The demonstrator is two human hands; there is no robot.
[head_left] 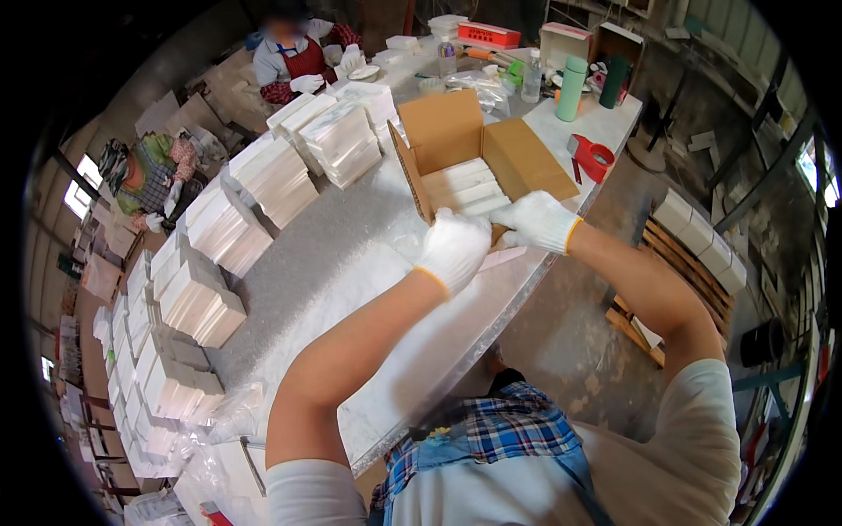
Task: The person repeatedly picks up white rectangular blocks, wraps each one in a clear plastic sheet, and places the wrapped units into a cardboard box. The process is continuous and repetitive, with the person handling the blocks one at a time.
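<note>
- Left hand [454, 250], white knit glove, curled closed on the near edge of the cardboard box [478, 162]; palm faces down.
- Right hand [537, 221], same glove type, fingers bent onto the near right corner of the box, gripping it; the two hands almost touch.
- Box: brown, flaps open, tilted up on the table edge [491, 307], directly beyond both hands.
- Inside box: white flat packs [460, 186] stacked on edge, about four visible; exact count cannot be told.
- Left of the hands: stacks of white packs [263, 180] in rows along the table, at least ten stacks, further ones too small to count.
- Beyond the right hand: one red tape dispenser [592, 158], just past the box flap.
- Further beyond: one mint-green bottle [571, 88], one dark green bottle [613, 82], one clear plastic bottle [532, 77], one red flat box [488, 35] at the far end.
- Right of the right hand, floor level: pallet with white blocks [702, 245], about five.
- Two other people [294, 57] sit at the far left, gloved.
</note>
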